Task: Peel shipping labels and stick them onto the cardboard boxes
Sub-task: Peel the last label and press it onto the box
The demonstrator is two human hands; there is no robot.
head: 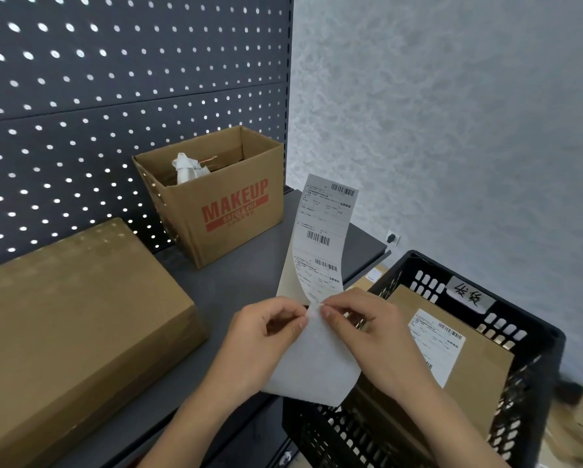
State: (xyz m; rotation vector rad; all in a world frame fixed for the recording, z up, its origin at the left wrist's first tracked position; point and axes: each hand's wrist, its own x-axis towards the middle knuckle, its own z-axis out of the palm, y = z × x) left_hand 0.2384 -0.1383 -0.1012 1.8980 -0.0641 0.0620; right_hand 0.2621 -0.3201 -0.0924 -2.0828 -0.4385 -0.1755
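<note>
**A:** Where's the label strip?

**B:** The label strip (324, 231) stands upright just left of the black crate (553, 336), with its barcodes facing the camera. Its blank lower end hangs over the crate's near-left corner.

**A:** And the hands?

**B:** Both pinch the strip partway up. The left hand (266, 329) curls thumb and fingers on its left edge. The right hand (361, 319) pinches just beside it, and the fingertips almost meet.

**A:** Boxes?

**B:** Inside the crate lies a flat cardboard box (479, 373) with a stuck label (435, 342) on top. Well left of the crate, a closed cardboard box (74, 315) sits on the grey shelf (249, 275). Behind and left of the crate, an open MAKEUP box (222, 211) stands against the pegboard (114, 79).
</note>
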